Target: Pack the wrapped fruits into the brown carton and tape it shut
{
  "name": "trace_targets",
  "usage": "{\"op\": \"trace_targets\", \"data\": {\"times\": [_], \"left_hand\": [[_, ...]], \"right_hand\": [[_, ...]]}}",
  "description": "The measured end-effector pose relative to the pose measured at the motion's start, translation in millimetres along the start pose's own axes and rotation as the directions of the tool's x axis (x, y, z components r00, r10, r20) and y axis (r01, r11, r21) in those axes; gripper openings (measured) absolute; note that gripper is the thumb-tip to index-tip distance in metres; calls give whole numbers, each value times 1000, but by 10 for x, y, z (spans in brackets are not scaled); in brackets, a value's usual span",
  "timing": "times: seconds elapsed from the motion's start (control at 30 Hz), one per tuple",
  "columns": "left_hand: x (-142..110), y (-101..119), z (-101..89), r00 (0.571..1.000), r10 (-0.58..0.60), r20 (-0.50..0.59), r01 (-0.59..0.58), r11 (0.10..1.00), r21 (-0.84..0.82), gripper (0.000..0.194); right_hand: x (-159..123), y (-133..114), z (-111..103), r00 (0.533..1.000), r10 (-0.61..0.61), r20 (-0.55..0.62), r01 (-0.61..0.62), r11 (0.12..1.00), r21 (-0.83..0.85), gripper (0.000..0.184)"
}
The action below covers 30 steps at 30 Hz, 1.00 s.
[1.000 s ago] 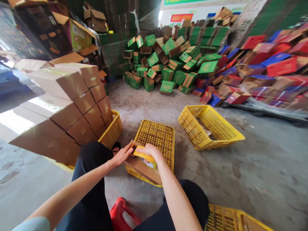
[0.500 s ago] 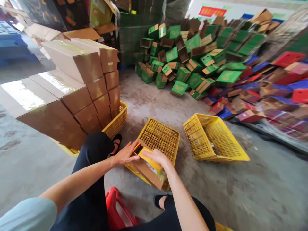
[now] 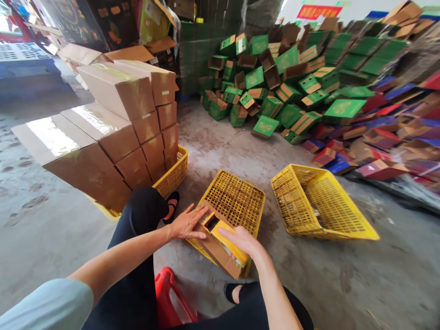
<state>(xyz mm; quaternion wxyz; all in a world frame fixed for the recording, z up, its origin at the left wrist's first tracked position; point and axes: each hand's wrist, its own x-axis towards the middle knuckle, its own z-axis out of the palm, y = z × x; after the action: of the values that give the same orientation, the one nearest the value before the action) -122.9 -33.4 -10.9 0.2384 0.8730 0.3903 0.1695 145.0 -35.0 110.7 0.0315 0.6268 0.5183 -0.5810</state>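
A brown cardboard box [image 3: 216, 250] lies tilted on an upturned yellow plastic crate [image 3: 237, 199] in front of my knees. A yellow carton [image 3: 229, 244] sticks out of its open end. My left hand [image 3: 187, 223] lies flat on the box's left end, fingers stretched out. My right hand [image 3: 240, 239] presses on the yellow carton with fingers curved over it.
A stack of taped brown boxes [image 3: 113, 128] fills a yellow crate [image 3: 172, 176] at my left. Another yellow crate [image 3: 319, 201] lies tilted to the right. Green boxes [image 3: 268, 87] and red and blue boxes [image 3: 374, 133] are heaped behind. A red stool [image 3: 170, 298] is under me.
The view has swung left and down. My left hand has flattened along the box's left end, and the yellow carton shows more of its open dark end.
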Motion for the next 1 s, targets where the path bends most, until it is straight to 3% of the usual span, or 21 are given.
{"op": "trace_targets", "data": {"times": [0.17,0.33,0.63,0.87,1.0], "left_hand": [[-1,4,27,1000,14,-20,-13,999,43,108],[-29,23,59,998,61,16,-62,988,144,115],[29,239,412,986,163,36,-166,974,155,126],[61,236,356,985,162,64,-171,973,156,129],[71,237,344,985,155,70,-165,972,166,123]], "right_hand": [[-108,234,-28,1000,-17,-10,18,998,64,45],[-131,227,34,999,-8,-41,10,998,54,45],[-131,237,84,996,-46,-71,46,999,-4,54],[-202,270,91,992,-96,-83,94,995,-28,52],[-339,361,34,996,-55,-75,55,998,-1,49]]}}
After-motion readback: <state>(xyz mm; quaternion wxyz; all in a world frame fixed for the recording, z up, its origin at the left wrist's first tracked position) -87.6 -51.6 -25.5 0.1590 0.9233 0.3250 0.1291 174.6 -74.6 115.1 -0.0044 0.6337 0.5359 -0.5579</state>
